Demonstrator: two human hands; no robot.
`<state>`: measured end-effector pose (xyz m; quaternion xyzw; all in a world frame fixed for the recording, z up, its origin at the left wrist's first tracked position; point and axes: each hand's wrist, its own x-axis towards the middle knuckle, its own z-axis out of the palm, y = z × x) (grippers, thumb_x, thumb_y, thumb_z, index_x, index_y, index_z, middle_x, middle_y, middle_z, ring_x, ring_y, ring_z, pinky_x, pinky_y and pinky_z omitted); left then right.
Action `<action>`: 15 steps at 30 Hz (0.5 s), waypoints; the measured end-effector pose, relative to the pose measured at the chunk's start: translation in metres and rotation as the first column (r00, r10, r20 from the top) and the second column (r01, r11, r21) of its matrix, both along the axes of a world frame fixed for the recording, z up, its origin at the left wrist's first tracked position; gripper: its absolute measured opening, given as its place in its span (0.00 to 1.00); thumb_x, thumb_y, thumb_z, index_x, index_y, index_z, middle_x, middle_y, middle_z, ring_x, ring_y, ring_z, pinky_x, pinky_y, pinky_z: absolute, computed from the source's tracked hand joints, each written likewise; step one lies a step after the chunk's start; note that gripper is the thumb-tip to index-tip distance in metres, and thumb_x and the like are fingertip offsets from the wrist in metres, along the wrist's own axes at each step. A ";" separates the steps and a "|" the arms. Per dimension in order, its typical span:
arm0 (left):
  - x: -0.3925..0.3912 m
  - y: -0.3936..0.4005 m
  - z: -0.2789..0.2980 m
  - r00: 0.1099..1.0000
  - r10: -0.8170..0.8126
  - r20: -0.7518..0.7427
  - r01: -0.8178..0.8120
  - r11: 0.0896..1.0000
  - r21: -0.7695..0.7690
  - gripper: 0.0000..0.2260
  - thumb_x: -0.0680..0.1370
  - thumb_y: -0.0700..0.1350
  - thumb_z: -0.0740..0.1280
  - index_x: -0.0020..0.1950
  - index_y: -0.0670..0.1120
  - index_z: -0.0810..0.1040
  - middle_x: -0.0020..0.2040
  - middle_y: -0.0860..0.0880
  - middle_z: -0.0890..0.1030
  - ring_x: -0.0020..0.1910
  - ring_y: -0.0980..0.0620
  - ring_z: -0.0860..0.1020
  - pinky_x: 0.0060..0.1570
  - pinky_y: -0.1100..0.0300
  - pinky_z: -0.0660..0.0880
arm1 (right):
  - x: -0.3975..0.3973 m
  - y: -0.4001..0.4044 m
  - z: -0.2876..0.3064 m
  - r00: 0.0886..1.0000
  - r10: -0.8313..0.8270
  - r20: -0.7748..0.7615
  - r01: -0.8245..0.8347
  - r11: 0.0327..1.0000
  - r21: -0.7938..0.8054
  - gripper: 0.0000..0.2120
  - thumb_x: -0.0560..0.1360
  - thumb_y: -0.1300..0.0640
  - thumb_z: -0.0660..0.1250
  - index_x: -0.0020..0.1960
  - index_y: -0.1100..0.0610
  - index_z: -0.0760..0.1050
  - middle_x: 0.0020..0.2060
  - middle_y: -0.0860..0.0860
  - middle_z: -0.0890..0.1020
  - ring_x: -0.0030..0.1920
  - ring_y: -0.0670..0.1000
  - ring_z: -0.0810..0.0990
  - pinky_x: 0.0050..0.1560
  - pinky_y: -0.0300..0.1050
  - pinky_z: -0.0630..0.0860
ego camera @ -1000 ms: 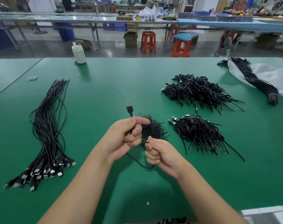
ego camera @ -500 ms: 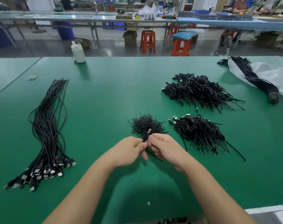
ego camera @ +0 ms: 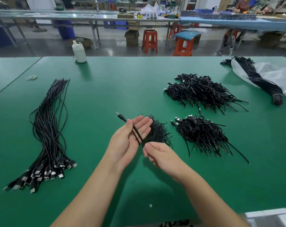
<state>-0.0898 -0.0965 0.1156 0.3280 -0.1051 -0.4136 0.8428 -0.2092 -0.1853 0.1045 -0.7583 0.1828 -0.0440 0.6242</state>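
Note:
My left hand (ego camera: 130,138) lies palm up with straight fingers above the middle of the green table (ego camera: 106,89). A folded black USB cable (ego camera: 136,135) runs across its palm. The thumb presses the cable down, and the plug (ego camera: 119,115) sticks out to the upper left. My right hand (ego camera: 160,154) hovers just below and right of the cable's lower end, fingers curled, thumb against forefinger. Whether it pinches anything is hidden. A small heap of short black ties (ego camera: 157,131) lies right behind both hands.
A long bundle of straight USB cables (ego camera: 47,136) lies at the left. Two piles of coiled cables (ego camera: 202,135) (ego camera: 201,90) lie at the right. A tied bundle (ego camera: 260,81) rests on a white plastic bag (ego camera: 279,76) at far right. A white bottle (ego camera: 80,52) stands at the far edge.
Half a second ago both hands pinched the cable together near the tie heap. Now my left hand has opened flat with the cable across it, and my right hand has drawn back.

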 end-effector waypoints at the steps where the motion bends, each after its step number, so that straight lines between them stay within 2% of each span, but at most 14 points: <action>1: 0.001 0.000 0.004 1.000 0.013 -0.017 -0.014 1.000 -0.010 0.17 0.85 0.46 0.53 0.56 0.36 0.76 0.48 0.39 0.85 0.53 0.43 0.84 0.46 0.55 0.82 | 0.000 -0.001 -0.002 1.000 -0.013 0.001 0.013 1.000 0.027 0.18 0.84 0.53 0.56 0.36 0.51 0.72 0.26 0.45 0.65 0.28 0.47 0.60 0.29 0.40 0.57; 3: 0.003 0.001 0.012 0.999 0.027 0.029 -0.028 0.999 0.020 0.14 0.83 0.45 0.56 0.52 0.38 0.77 0.36 0.45 0.82 0.39 0.47 0.84 0.35 0.59 0.79 | 0.000 -0.006 -0.005 0.999 -0.041 0.014 0.037 0.982 0.183 0.17 0.84 0.52 0.56 0.37 0.52 0.70 0.26 0.47 0.61 0.28 0.48 0.56 0.30 0.42 0.53; 4: 0.004 0.002 0.016 0.997 0.014 0.077 -0.017 0.999 0.034 0.13 0.82 0.46 0.59 0.50 0.39 0.78 0.33 0.48 0.80 0.32 0.49 0.81 0.31 0.61 0.76 | 0.000 -0.009 -0.006 0.998 -0.059 0.029 0.048 0.957 0.286 0.17 0.84 0.52 0.56 0.37 0.53 0.69 0.26 0.47 0.60 0.29 0.48 0.54 0.30 0.42 0.52; 7: 0.006 0.008 0.022 0.939 -0.145 0.312 0.130 0.989 0.070 0.13 0.79 0.46 0.62 0.45 0.42 0.84 0.31 0.48 0.77 0.22 0.55 0.67 0.30 0.60 0.66 | 0.000 -0.021 -0.005 0.991 -0.101 0.083 0.047 0.869 0.492 0.16 0.83 0.53 0.58 0.38 0.55 0.70 0.26 0.47 0.57 0.28 0.47 0.51 0.27 0.39 0.50; 9: 0.009 0.015 0.023 0.808 -0.331 0.487 0.278 0.944 0.181 0.13 0.80 0.46 0.61 0.46 0.42 0.84 0.32 0.45 0.79 0.21 0.56 0.65 0.29 0.60 0.61 | 0.000 -0.026 -0.003 0.991 -0.095 0.096 0.032 0.855 0.518 0.16 0.83 0.54 0.58 0.37 0.55 0.71 0.25 0.47 0.59 0.26 0.46 0.52 0.25 0.37 0.51; 11: 0.011 0.020 0.023 0.641 -0.493 0.588 0.360 0.870 0.337 0.14 0.81 0.47 0.60 0.48 0.42 0.84 0.34 0.44 0.82 0.21 0.55 0.65 0.27 0.64 0.62 | -0.002 -0.031 0.000 0.992 -0.096 0.083 0.043 0.868 0.494 0.16 0.83 0.55 0.58 0.37 0.56 0.72 0.25 0.47 0.59 0.26 0.45 0.53 0.25 0.37 0.52; 14: 0.008 0.021 0.021 0.382 -0.646 0.661 0.267 0.762 0.590 0.15 0.83 0.48 0.58 0.50 0.42 0.82 0.37 0.45 0.85 0.23 0.52 0.68 0.27 0.64 0.67 | -0.004 -0.037 0.005 0.990 -0.124 0.070 0.081 0.893 0.444 0.16 0.84 0.54 0.57 0.38 0.56 0.70 0.26 0.47 0.59 0.27 0.46 0.52 0.26 0.38 0.49; 15: 0.006 0.019 0.019 0.338 -0.667 0.664 0.193 0.740 0.645 0.15 0.84 0.47 0.58 0.50 0.42 0.81 0.38 0.47 0.85 0.23 0.52 0.70 0.28 0.64 0.68 | -0.004 -0.039 0.007 0.988 -0.138 0.070 0.093 0.890 0.447 0.16 0.84 0.54 0.56 0.39 0.57 0.70 0.26 0.47 0.59 0.27 0.46 0.52 0.26 0.38 0.49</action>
